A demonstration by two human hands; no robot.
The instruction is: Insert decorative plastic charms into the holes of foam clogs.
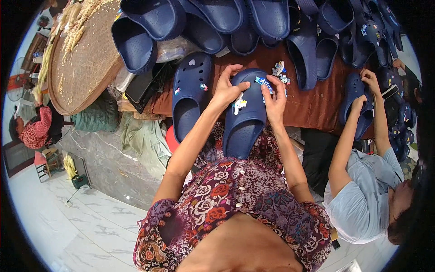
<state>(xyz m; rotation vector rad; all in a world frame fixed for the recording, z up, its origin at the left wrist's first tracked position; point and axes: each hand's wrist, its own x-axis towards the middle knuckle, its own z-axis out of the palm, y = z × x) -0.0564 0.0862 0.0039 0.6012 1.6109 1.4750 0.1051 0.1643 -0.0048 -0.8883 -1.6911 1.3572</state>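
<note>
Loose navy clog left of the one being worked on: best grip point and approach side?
Judging by pose, grip the navy clog at its heel opening rim, coming from the person's side. It lies sole down with the hollow facing up at that near end; the domed toe carries charms and points into the clog pile.

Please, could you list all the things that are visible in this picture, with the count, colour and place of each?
clog in hand: one, navy, centre, toe away from the person, small charms on it.
second clog: one, navy, just left of it, with charms.
clog pile: many, navy, along the far edge.
loose charms: a few, mixed colours, on the cloth.
table cloth: one, brown, under the clogs.
round woven tray: one, tan, far left.
co-worker: one, light blue shirt, right, handling another clog.
left hand: on the clog's toe.
right hand: fingers on a blue charm.
</note>
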